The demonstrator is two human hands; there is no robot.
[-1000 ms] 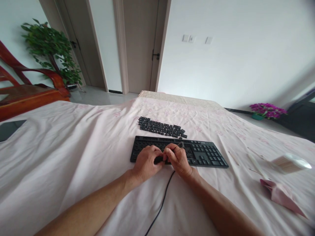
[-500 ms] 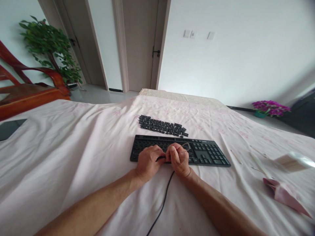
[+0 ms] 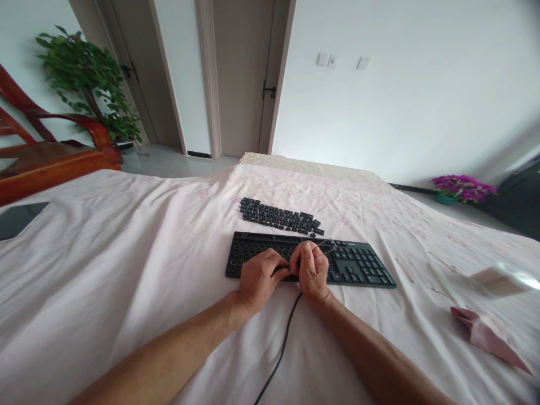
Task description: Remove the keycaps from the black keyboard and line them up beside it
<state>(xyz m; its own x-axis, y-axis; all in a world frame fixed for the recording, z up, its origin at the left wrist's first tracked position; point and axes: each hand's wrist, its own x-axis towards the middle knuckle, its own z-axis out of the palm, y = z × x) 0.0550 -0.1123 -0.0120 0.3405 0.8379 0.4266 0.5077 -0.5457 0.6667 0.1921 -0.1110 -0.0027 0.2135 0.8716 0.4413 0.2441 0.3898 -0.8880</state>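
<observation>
Across the bed (image 3: pixel 126 270) a pale pink sheet with small flowers is spread, and everything I handle lies on it. Largest of these is the black keyboard (image 3: pixel 358 267), set crosswise in front of me, its left part stripped to bare sockets while the number block on the right keeps its keys. Its cable (image 3: pixel 282 349) runs from the near edge toward me between my forearms. Just beyond the keyboard, apart from it, the pulled keycaps (image 3: pixel 278 216) lie in a tidy row. Off to my right, well apart, are a folded pink cloth (image 3: pixel 489 337) and a small clear-lidded box (image 3: pixel 502 280) (what it holds I cannot make out).

My left hand (image 3: pixel 258 277) rests on the keyboard's near edge, fingers curled in and pinched on something dark and small at its tips, a keycap as far as I can tell. My right hand (image 3: pixel 312 271) is just beside it, knuckles nearly touching, closed around the thin wire key puller (image 3: pixel 325 249), whose loop sticks out past my fingers to the right, above the keys. Both hands sit over the middle of the keyboard.
</observation>
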